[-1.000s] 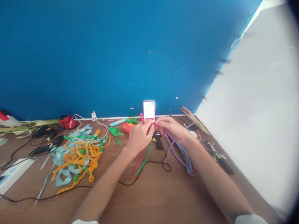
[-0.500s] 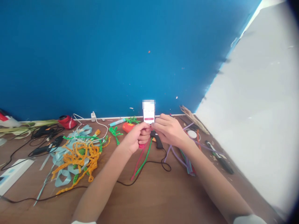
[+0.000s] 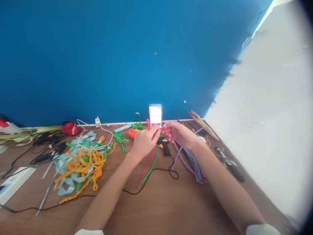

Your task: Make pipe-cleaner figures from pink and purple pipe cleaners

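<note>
- Left hand (image 3: 145, 141): thumb and forefinger pinched closely on a pink stem (image 3: 164, 129); remaining fingers largely hidden
- Right hand (image 3: 182, 134): loosely curved, fingers parted, just beside the pink stem's free tip; contact cannot be told
- Position of the pink stem: held above the surface (image 3: 176, 209), in front of the phone (image 3: 156, 114), one length pointing toward the right hand; a pink end also stands up behind the left hand, though whether it is the same piece cannot be told
- Change noted: half a second ago the right hand was bunched against the left and hid most of the pink stem; it has since opened out, and the left hand has rolled over
- Finding: judged a change of grip, with the left hand alone securing the stem
- Nearby: green stem (image 3: 153, 168) below the left hand, glue gun (image 3: 166, 149) between the hands, purple stems (image 3: 187, 163) beneath the right forearm
</note>
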`<state>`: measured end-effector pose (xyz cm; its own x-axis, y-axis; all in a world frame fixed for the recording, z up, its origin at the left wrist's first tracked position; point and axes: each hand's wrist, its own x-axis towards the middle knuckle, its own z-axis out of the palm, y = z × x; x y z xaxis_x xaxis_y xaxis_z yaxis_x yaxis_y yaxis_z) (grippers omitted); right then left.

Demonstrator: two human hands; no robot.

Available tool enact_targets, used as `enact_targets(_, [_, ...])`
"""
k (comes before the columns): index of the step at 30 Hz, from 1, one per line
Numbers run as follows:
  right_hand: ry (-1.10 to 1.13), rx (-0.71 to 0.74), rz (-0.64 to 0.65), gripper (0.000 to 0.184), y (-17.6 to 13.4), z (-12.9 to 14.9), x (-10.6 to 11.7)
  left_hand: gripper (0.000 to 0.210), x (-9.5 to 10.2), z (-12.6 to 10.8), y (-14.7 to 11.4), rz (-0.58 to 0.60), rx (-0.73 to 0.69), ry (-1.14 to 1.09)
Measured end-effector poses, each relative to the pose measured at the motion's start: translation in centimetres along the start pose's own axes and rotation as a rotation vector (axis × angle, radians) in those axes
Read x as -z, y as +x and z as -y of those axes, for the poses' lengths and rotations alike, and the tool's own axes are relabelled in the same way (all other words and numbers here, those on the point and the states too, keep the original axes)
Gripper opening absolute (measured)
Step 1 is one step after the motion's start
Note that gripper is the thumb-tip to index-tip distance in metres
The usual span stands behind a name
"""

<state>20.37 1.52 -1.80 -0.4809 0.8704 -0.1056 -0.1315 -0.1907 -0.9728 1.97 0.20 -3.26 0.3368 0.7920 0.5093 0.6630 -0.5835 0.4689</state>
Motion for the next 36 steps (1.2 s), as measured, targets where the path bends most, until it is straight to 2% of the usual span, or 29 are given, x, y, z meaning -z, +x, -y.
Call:
enact_targets(3, [-0.036, 0.021, 0.000, 0.025, 0.0, -0.2, -0.1, 0.024, 0.3, 0.5, -0.1, 0.002, -0.064, 0.063])
enact_targets(7, [-0.292, 0.228, -0.069, 0.018, 0.1, -0.6, -0.5, 0.022, 0.4, 0.5, -0.1, 0.024, -0.003, -0.075])
enact_targets(11, [-0.842, 0.653, -0.169, 0.016, -0.2, -0.5, -0.6, 0.023, 0.3, -0.1, 0.2, 0.103, 0.152, -0.577])
enact_targets(14, [-1.186, 0.913, -0.145, 0.017, -0.7, -0.3, -0.5, 0.024, 1.0, -0.1, 0.5, 0.236, 0.361, -0.939])
enact_targets(17, [-1.506, 1.002, -0.160, 0.026, -1.0, -0.3, -0.5, 0.024, 1.8, 0.1, 0.5, 0.443, 0.566, -1.203])
enact_targets(19, [-1.583, 1.007, -0.194, 0.028, -1.0, -0.3, -0.5, 0.024, 2.1, 0.1, 0.5, 0.466, 0.597, -1.271])
enact_targets(21, [-1.456, 0.969, -0.224, 0.024, -0.9, -0.4, -0.6, 0.023, 2.1, -0.3, 0.5, 0.372, 0.570, -1.188])
enact_targets(23, [-1.189, 0.858, -0.275, 0.021, -0.6, -0.5, -0.7, 0.022, 1.9, -0.6, 0.6, 0.223, 0.472, -0.974])
enact_targets(25, [-0.892, 0.682, -0.310, 0.027, -0.3, -0.5, -0.7, 0.021, 1.7, -0.8, 0.6, 0.088, 0.309, -0.704])
enact_targets(27, [-0.643, 0.484, -0.263, 0.037, 0.0, -0.5, -0.7, 0.021, 1.6, -0.7, 0.5, 0.009, 0.150, -0.438])
enact_targets(31, [-0.312, 0.193, -0.077, 0.038, 0.2, -0.5, -0.6, 0.027, 1.2, 0.0, 0.1, -0.013, -0.023, -0.074])
enact_targets(36, [-0.119, 0.131, 0.003, 0.028, 0.0, -0.4, -0.4, 0.028, 1.0, 0.6, -0.1, 0.001, -0.103, 0.076])
